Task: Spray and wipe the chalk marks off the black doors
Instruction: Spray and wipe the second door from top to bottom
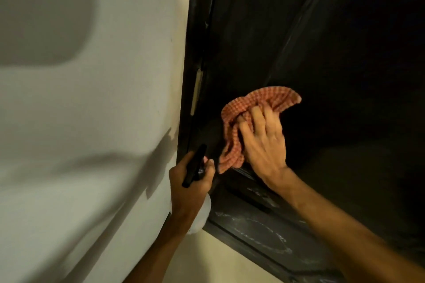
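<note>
Red checked cloth (pixel 232 135) is bunched under the right hand (pixel 264 142), which presses it flat against the black door (pixel 333 53) close to the door's left edge. The fingers are spread and bent over the folds, the back of the hand faces the camera, and the bare forearm runs in from the lower right corner. One end of the cloth sticks out above the fingertips and another hangs below the thumb side.

The left hand (pixel 188 190) is lower and to the left, just beside the door frame (pixel 193 76), with its fingers wrapped round the neck of a spray bottle (pixel 194 166). The bottle's black head points up towards the cloth, and its pale body shows below the fist. This forearm comes up from the bottom edge.

Chalk marks (pixel 259 230) lie on the lower part of the door, beneath both hands: a faint looping line and some smudged scribbles. Long faint streaks cross the upper panel.

Most of the bottle's body is hidden by the hand and wrist. The door is so dark that its panels are hard to make out. A pale strip on the frame cannot be identified. The white wall (pixel 103 99) on the left carries soft shadows.
</note>
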A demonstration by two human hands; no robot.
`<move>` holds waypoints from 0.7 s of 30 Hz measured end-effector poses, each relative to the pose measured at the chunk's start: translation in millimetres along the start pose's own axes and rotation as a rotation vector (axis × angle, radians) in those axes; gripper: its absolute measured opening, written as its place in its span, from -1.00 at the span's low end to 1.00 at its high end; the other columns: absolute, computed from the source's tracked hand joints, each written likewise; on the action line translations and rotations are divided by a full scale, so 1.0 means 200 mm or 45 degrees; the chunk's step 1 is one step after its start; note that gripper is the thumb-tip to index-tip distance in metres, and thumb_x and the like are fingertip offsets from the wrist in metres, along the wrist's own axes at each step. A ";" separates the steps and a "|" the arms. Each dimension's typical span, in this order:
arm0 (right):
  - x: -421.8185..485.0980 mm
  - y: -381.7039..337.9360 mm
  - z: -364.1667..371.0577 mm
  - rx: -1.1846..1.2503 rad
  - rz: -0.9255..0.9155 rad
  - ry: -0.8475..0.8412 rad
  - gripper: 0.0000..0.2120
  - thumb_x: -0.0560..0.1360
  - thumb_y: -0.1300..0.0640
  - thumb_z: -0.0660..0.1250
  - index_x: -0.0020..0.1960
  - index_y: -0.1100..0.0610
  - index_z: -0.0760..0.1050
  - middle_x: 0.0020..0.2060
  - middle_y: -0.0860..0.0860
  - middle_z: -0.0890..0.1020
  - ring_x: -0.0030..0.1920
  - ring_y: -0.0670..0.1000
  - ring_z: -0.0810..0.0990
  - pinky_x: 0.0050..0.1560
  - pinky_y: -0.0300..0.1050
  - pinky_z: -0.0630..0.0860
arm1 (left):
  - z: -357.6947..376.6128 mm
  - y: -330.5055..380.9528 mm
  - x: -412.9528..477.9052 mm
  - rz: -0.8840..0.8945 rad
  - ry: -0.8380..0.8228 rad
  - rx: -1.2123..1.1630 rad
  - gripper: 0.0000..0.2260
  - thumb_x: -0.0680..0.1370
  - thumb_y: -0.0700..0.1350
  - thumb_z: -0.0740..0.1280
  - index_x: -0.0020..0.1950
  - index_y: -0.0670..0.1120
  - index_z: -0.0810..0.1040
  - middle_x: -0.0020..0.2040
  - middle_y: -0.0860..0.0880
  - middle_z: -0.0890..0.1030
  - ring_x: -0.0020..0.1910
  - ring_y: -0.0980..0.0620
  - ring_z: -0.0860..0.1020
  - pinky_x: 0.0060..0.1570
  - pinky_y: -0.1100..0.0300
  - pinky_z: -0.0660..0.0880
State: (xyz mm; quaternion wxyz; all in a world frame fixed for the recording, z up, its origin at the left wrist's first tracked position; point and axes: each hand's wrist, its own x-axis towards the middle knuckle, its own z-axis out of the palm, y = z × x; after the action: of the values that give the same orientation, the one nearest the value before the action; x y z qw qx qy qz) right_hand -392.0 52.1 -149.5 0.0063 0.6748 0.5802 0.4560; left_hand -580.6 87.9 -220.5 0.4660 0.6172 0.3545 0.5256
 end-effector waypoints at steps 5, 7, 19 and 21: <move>-0.27 -0.20 0.10 0.021 -0.488 -0.622 -0.15 0.01 -0.11 0.74 0.23 0.13 0.60 0.16 0.20 0.62 0.20 0.31 0.43 0.36 0.23 0.25 | -0.03 0.01 0.01 0.088 0.048 0.086 -0.91 0.50 -0.18 0.52 -0.04 -0.17 0.69 -0.23 0.29 0.67 -0.14 0.30 0.69 -0.07 0.44 0.59; -0.19 -0.17 0.06 0.084 -0.385 -0.526 -0.17 0.07 -0.04 0.72 0.27 0.13 0.55 0.13 0.20 0.62 0.15 0.30 0.51 0.33 0.23 0.26 | -0.05 0.02 0.00 0.090 0.032 0.085 -0.91 0.50 -0.20 0.52 -0.03 -0.09 0.66 -0.22 0.33 0.67 -0.10 0.31 0.69 -0.04 0.48 0.55; -0.01 -0.35 0.13 0.196 -0.380 -0.391 -0.09 0.44 -0.06 0.48 0.61 0.24 0.13 0.53 0.21 0.32 0.54 0.25 0.23 0.62 0.20 -0.26 | -0.06 -0.01 0.07 -0.109 -0.010 -0.051 -0.86 0.56 -0.18 0.51 0.03 0.04 0.65 -0.16 0.27 0.70 -0.13 0.25 0.67 -0.07 0.34 0.61; 0.06 -0.39 0.16 0.228 -0.266 -0.382 -0.24 0.52 -0.05 0.37 0.58 0.27 0.22 0.51 0.23 0.34 0.54 0.26 0.23 0.61 0.19 -0.15 | -0.07 -0.04 0.07 -0.091 0.004 -0.070 -0.86 0.55 -0.29 0.50 0.07 -0.11 0.67 -0.14 0.17 0.73 -0.12 0.16 0.70 -0.09 0.35 0.59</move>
State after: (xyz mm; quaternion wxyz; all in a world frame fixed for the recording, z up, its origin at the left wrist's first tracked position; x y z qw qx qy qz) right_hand -434.1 103.2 -202.8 0.0797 0.6693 0.6778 0.2938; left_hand -591.7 106.7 -224.2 0.5007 0.5903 0.3622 0.5193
